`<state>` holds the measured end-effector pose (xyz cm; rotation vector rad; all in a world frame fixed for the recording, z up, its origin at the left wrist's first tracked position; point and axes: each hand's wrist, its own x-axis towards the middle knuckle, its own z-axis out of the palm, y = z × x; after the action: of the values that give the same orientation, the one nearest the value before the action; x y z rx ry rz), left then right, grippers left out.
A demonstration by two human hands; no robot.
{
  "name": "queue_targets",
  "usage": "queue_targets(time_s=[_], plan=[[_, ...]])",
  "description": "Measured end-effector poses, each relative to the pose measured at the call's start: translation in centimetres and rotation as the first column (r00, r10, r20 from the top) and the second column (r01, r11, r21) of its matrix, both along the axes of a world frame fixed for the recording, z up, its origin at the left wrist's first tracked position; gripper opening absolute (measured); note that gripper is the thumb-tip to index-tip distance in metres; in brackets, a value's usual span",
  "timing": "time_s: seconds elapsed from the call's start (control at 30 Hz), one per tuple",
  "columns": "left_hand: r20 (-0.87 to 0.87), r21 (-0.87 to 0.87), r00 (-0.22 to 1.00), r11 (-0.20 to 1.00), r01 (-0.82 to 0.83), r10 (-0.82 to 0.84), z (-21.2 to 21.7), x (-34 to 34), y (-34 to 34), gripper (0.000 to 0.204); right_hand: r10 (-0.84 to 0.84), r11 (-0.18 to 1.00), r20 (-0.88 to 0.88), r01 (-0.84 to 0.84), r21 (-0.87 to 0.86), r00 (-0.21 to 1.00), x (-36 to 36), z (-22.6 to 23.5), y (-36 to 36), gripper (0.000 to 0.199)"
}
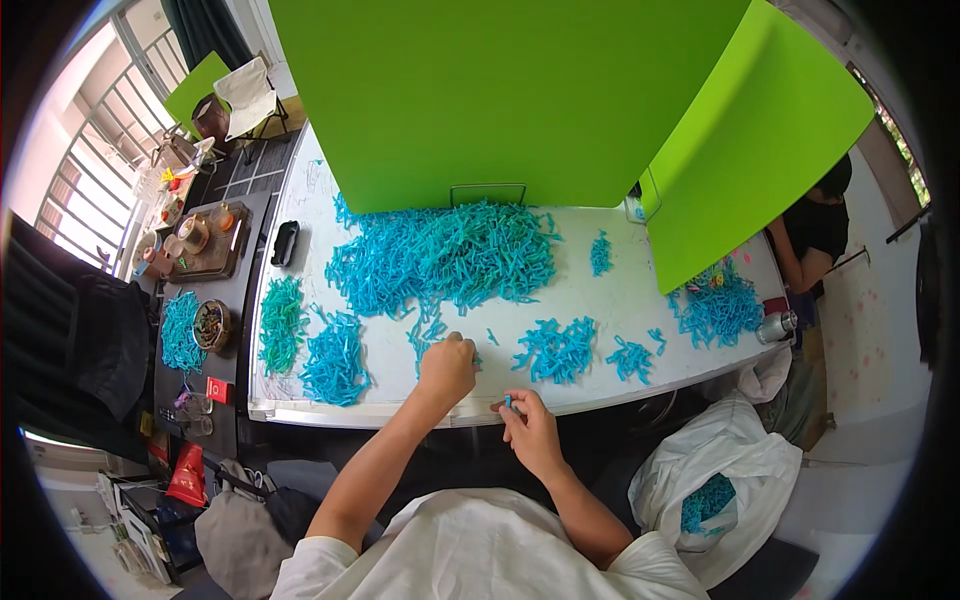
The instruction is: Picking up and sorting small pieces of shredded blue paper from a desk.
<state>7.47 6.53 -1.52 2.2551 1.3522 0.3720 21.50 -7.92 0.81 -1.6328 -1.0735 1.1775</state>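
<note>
Seemingly handling single pieces, the right hand (531, 432) pinches a small blue stick-shaped plastic piece (508, 401) right of the curled left hand (447, 369), contents unclear; next likely needs a steady pinch.

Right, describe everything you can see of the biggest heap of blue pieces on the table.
The biggest heap is a loose mound of many small, narrow pieces, seemingly plastic, jumbled together. Its left side is brighter blue; the middle and right look greener. It rests on the white table, at the foot of the green board. A trail of pieces runs from its front toward the left hand, which does not touch the mound.
</note>
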Motion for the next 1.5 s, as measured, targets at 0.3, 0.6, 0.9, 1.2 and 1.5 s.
queue_targets(time_s=[0.3,0.6,0.9,1.2,1.5], plan=[[0.172,0.124,0.980,0.985,-0.121,0.098,1.9,-1.3,-0.1,0.013,-0.133,0.989,-0.309,0.105,-0.103,0.942,0.2,-0.9,0.4,0.022],[0.663,-0.683,0.346,0.725,-0.084,0.664,2.2,-4.9,-4.0,0.021,-0.199,0.971,-0.552,0.088,-0.221,0.810,-1.9,-0.2,1.6,0.024],[0.579,-0.813,0.220,0.577,0.081,0.785,1.4,-5.0,-7.3,0.013,-0.205,0.977,-0.563,0.129,-0.172,0.801,-4.6,0.1,1.9,0.025],[0.613,-0.768,0.256,0.640,-0.027,0.747,1.1,-4.4,-7.9,0.013,-0.211,0.977,-0.589,0.153,-0.148,0.780,-4.4,0.3,2.1,0.023],[0.614,-0.774,0.246,0.634,0.001,0.750,1.1,-4.1,-8.0,0.013,-0.201,0.980,-0.509,0.173,-0.103,0.837,-4.2,-0.2,2.1,0.021]])
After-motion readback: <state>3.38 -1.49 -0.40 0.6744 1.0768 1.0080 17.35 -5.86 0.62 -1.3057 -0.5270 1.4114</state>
